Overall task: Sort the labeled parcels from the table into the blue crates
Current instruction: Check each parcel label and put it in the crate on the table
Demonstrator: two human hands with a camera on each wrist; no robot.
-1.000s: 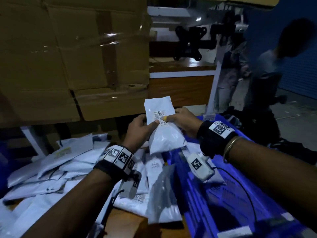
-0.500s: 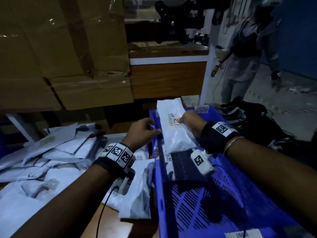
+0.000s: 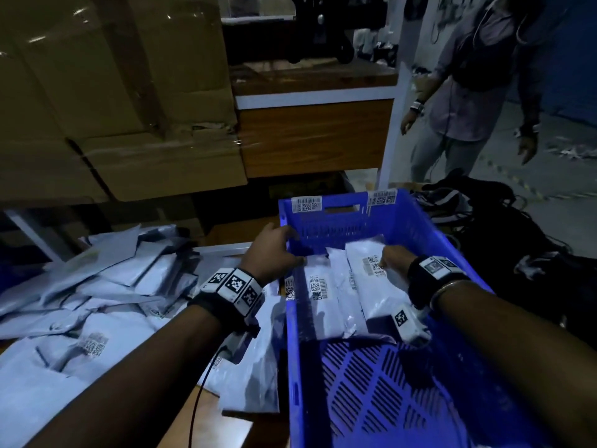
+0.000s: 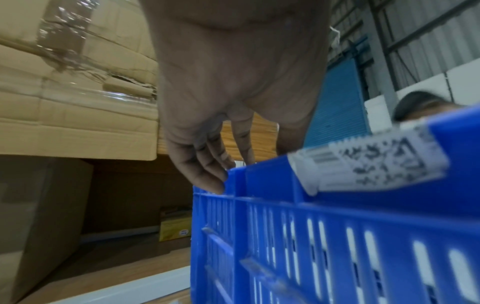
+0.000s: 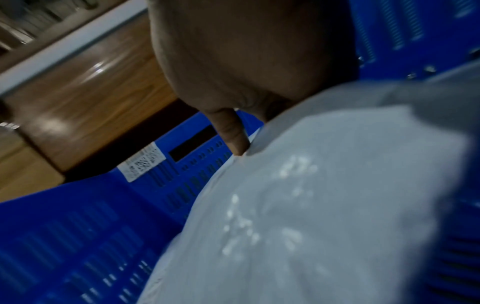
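Note:
A blue slatted crate (image 3: 403, 215) stands at the right of the table, also seen as the crate (image 4: 337, 226) and the crate (image 5: 78, 226). My right hand (image 3: 392, 258) pinches a white labeled parcel (image 3: 371, 286) that lies low at the crate's far end. In the right wrist view the thumb (image 5: 233, 133) presses the parcel's (image 5: 324, 205) edge, and the other fingers are hidden. Beside it lie two other labeled parcels (image 3: 319, 305). My left hand (image 3: 277, 250) rests on the crate's far left corner. Its loose fingertips (image 4: 213, 170) touch the rim and hold nothing.
A heap of white parcels (image 3: 97, 286) covers the table to the left of the crate. Taped cardboard boxes (image 3: 113, 92) and a wooden shelf (image 3: 313, 137) rise behind. Another person (image 3: 468, 92) stands at the back right, with dark bags (image 3: 500, 237) on the floor.
My right hand has brought the parcel down from in front of me into the crate's far end. My left hand let go of it and moved to the crate's corner.

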